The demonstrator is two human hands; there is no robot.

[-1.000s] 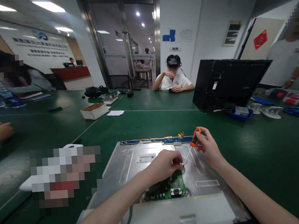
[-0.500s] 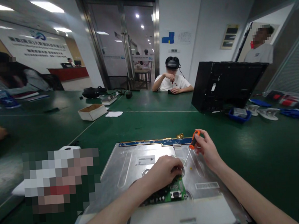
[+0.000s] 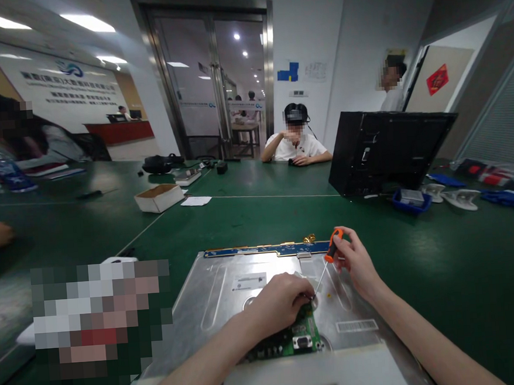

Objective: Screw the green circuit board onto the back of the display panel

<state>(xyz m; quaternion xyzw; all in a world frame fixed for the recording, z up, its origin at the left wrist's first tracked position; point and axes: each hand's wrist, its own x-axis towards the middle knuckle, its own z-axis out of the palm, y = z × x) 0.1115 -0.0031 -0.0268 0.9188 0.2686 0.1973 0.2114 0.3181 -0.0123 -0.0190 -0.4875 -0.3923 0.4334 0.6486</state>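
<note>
An orange-and-black screwdriver (image 3: 334, 245) is in my right hand (image 3: 356, 263), its fingers closed round the handle. The shaft slants down to the left, its tip at the upper right corner of a green circuit board (image 3: 311, 325). At that tip the fingers of my left hand (image 3: 286, 296) are pinched together; what they hold is hidden. My left hand and forearm cover much of the board. The board sits on the silver metal back of a display panel (image 3: 216, 304). A narrow blue circuit strip (image 3: 247, 251) runs along the panel's far edge.
A black monitor (image 3: 390, 154) stands at the back right, beside a blue tray (image 3: 411, 200). An open cardboard box (image 3: 158, 198) and a white paper (image 3: 196, 201) lie farther left on the green table (image 3: 258, 216). Across it sits a person (image 3: 300, 145). A blurred patch covers the left foreground.
The view has tilted slightly. Both hands and the screwdriver stay in nearly the same place on the panel. The person standing at the back right has moved left, uncovering a red sign on the door.
</note>
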